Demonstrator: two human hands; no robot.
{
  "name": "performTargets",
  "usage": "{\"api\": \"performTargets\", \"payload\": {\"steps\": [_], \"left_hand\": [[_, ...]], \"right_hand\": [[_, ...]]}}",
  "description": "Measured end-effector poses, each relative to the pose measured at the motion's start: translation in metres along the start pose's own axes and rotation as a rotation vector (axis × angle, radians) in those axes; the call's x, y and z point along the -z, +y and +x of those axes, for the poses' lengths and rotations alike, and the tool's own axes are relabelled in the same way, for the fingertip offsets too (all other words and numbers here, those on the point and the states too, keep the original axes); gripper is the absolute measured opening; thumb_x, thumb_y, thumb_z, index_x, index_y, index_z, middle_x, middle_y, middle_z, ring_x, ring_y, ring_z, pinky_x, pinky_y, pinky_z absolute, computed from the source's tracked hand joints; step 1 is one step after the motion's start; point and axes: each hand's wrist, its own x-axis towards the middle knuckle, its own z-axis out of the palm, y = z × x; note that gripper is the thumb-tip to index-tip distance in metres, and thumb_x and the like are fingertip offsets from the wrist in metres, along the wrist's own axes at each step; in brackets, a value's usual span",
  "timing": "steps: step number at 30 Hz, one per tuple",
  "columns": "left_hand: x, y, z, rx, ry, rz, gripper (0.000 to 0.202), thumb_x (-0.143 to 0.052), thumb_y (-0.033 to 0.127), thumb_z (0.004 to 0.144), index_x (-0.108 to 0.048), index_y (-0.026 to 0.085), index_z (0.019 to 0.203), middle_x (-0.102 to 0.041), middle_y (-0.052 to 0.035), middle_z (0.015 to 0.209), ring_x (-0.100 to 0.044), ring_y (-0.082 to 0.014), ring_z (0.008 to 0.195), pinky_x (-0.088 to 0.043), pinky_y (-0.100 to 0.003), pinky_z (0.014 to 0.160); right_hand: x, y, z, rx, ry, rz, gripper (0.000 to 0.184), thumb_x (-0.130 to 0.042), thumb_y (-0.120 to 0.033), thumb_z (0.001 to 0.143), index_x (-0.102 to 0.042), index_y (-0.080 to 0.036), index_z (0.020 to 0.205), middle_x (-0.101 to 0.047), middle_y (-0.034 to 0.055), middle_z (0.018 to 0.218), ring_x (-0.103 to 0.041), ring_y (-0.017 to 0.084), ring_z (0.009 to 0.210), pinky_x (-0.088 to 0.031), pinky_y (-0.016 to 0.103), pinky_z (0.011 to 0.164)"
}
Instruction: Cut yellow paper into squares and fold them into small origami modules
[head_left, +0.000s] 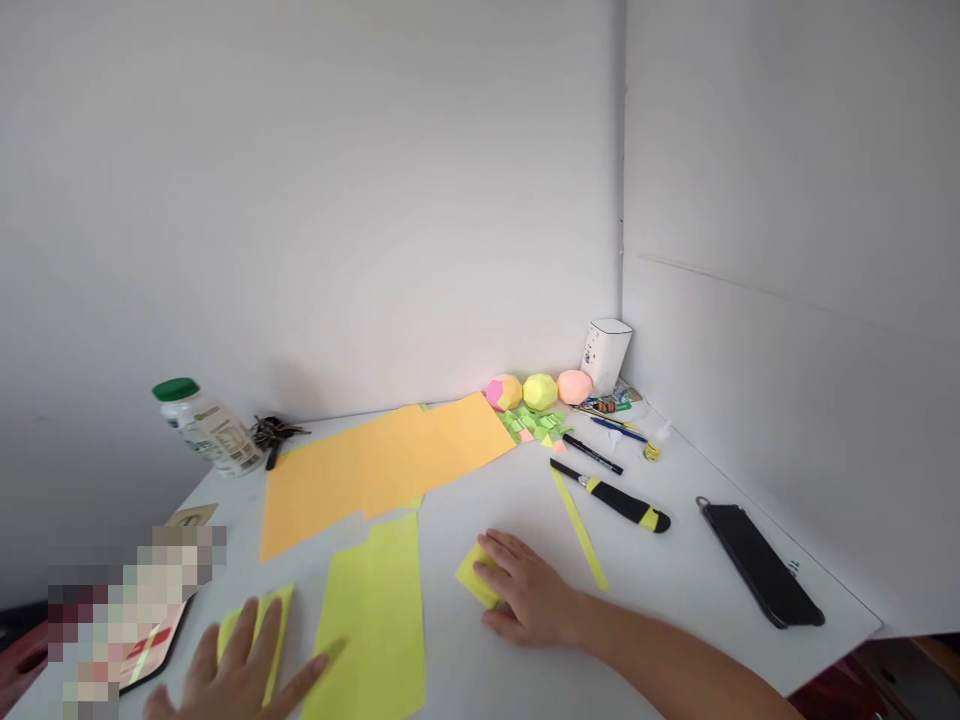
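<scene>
My left hand point(240, 665) lies with its fingers spread over a folded yellow paper point(280, 630) at the lower left. Beside its thumb is a large yellow-green sheet point(382, 620) with a visible crease. My right hand point(529, 592) has its fingers bent over a small yellow paper piece point(474, 574) near the table's middle. Its thumb is at the paper's near edge, and part of the piece is hidden beneath the fingers. To the right of that hand are a thin yellow strip point(579, 530) and a black and yellow utility knife point(615, 498).
Orange sheets point(375, 460) stretch across the back. Three faceted paper balls, one yellow point(540, 392), stand behind green paper bits point(529, 425). A black phone point(761, 565) lies right, with a pen point(592, 454) farther back. A green-capped bottle point(214, 430) and keys point(274, 435) are left.
</scene>
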Motion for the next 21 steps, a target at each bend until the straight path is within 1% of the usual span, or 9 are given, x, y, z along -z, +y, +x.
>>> {"api": "performTargets", "payload": {"steps": [2, 4, 5, 9, 12, 14, 17, 19, 21], "left_hand": [[-0.013, 0.002, -0.027, 0.018, 0.019, 0.024, 0.078, -0.027, 0.062, 0.08, -0.037, 0.012, 0.139, -0.029, -0.0182, 0.148, -0.026, -0.0427, 0.133, -0.025, -0.063, 0.097], [-0.016, 0.022, -0.041, -0.042, 0.055, 0.047, 0.078, -0.031, 0.059, 0.079, -0.039, 0.01, 0.139, -0.025, -0.0143, 0.15, -0.013, -0.0358, 0.139, -0.016, -0.054, 0.107], [-0.015, 0.036, -0.044, -0.085, 0.101, 0.066, 0.077, -0.032, 0.058, 0.079, -0.042, 0.009, 0.137, -0.028, -0.0151, 0.149, -0.012, -0.0367, 0.139, -0.013, -0.054, 0.108], [-0.006, 0.098, -0.036, -0.272, 0.165, 0.023, 0.068, -0.034, 0.058, 0.084, -0.046, 0.016, 0.135, -0.034, -0.0124, 0.146, -0.022, -0.0376, 0.136, -0.016, -0.055, 0.107], [-0.002, 0.139, -0.026, -0.387, 0.144, -0.047, 0.065, -0.031, 0.06, 0.086, -0.041, 0.022, 0.138, -0.03, -0.0119, 0.148, -0.02, -0.0387, 0.136, -0.015, -0.058, 0.107], [0.001, 0.16, -0.018, -0.441, 0.112, -0.085, 0.065, -0.029, 0.061, 0.087, -0.037, 0.024, 0.14, -0.027, -0.0108, 0.149, -0.017, -0.0384, 0.137, -0.013, -0.059, 0.107], [0.008, 0.174, -0.005, -0.435, 0.01, -0.147, 0.062, -0.023, 0.058, 0.09, -0.035, 0.025, 0.141, -0.024, -0.0095, 0.15, -0.016, -0.0363, 0.138, -0.016, -0.058, 0.107], [0.013, 0.171, 0.007, -0.394, -0.067, -0.196, 0.058, -0.02, 0.051, 0.093, -0.036, 0.023, 0.14, -0.025, -0.0098, 0.15, -0.021, -0.0333, 0.138, -0.023, -0.054, 0.106], [0.016, 0.161, 0.018, -0.385, -0.084, -0.231, 0.055, -0.02, 0.046, 0.094, -0.039, 0.021, 0.139, -0.027, -0.0095, 0.15, -0.026, -0.0297, 0.136, -0.03, -0.047, 0.105]], "right_hand": [[0.002, -0.001, 0.001, 0.007, -0.021, -0.004, 0.055, -0.046, -0.04, 0.089, -0.04, -0.012, 0.136, -0.024, 0.0163, 0.149, -0.012, 0.027, 0.14, -0.017, 0.045, 0.113], [0.004, -0.003, 0.001, 0.014, -0.049, -0.011, 0.053, -0.041, -0.039, 0.092, -0.038, -0.013, 0.138, -0.023, 0.0154, 0.15, -0.012, 0.027, 0.14, -0.015, 0.046, 0.114], [0.005, -0.003, 0.001, 0.011, -0.057, -0.017, 0.052, -0.039, -0.04, 0.093, -0.038, -0.013, 0.138, -0.022, 0.0152, 0.15, -0.012, 0.026, 0.14, -0.014, 0.046, 0.114], [0.005, -0.002, -0.004, -0.058, -0.05, -0.057, 0.055, -0.035, -0.042, 0.094, -0.035, -0.013, 0.14, -0.02, 0.0159, 0.151, -0.011, 0.028, 0.14, -0.015, 0.048, 0.113], [0.006, 0.002, -0.008, -0.138, 0.019, -0.113, 0.054, -0.035, -0.039, 0.094, -0.03, -0.016, 0.143, -0.01, 0.0142, 0.153, -0.004, 0.032, 0.14, -0.014, 0.055, 0.11], [0.009, 0.005, -0.009, -0.127, 0.02, -0.128, 0.054, -0.035, -0.042, 0.094, -0.027, -0.023, 0.144, -0.008, 0.0095, 0.154, -0.001, 0.033, 0.14, -0.011, 0.058, 0.109], [0.014, 0.008, -0.009, -0.107, -0.07, -0.094, 0.058, -0.032, -0.051, 0.094, -0.024, -0.025, 0.145, -0.014, 0.0063, 0.153, -0.004, 0.031, 0.14, -0.008, 0.057, 0.111], [0.016, 0.008, -0.009, -0.138, -0.108, -0.068, 0.06, -0.03, -0.054, 0.093, -0.024, -0.024, 0.145, -0.015, 0.0067, 0.153, -0.004, 0.031, 0.14, -0.006, 0.056, 0.111], [0.017, 0.008, -0.009, -0.158, -0.12, -0.051, 0.061, -0.029, -0.054, 0.093, -0.025, -0.023, 0.145, -0.013, 0.0072, 0.153, -0.002, 0.031, 0.14, -0.004, 0.056, 0.111]]}}
